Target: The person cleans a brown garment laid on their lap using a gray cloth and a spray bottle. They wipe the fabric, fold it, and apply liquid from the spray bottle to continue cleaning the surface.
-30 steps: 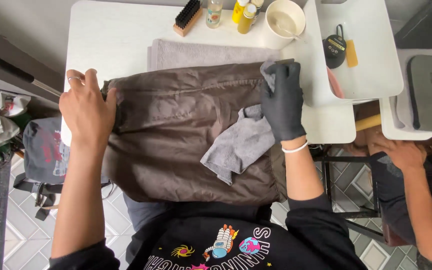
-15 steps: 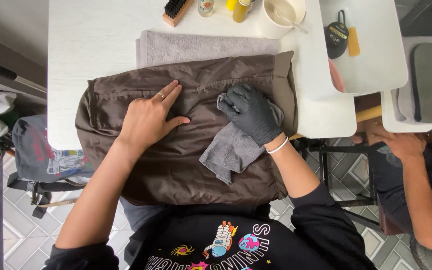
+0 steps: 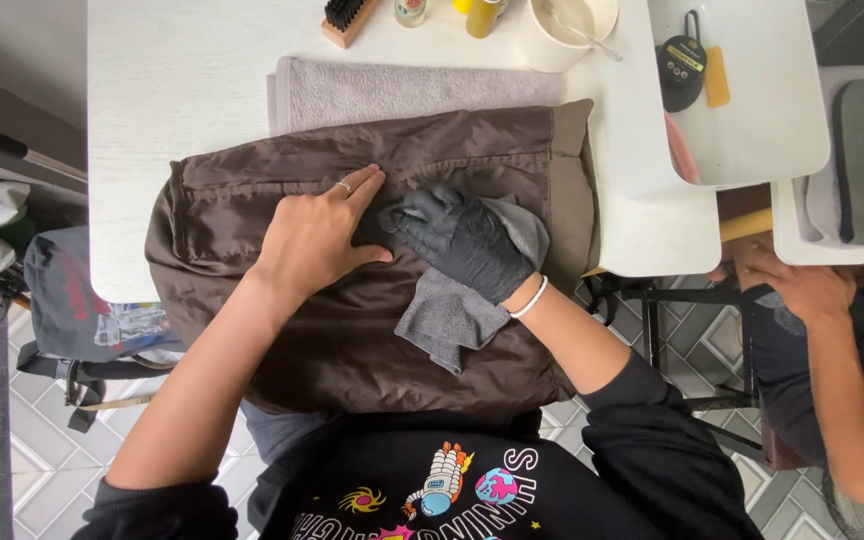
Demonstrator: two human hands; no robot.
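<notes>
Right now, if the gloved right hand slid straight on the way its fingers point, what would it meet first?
The right hand points left along the brown jacket, and would probably first meet the bare left hand, whose thumb lies right at its fingertips.

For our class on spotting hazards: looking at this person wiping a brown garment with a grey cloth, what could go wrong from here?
1. The brown garment hangs over the white table edge toward the lap; it might slide as the gloved right hand rubs with the grey cloth.
2. The bare left hand lies right beside the cloth, so whatever is on the cloth may reach skin.
3. The white bowl with a utensil sits near the garment's far edge; a tug could tip it.
</notes>
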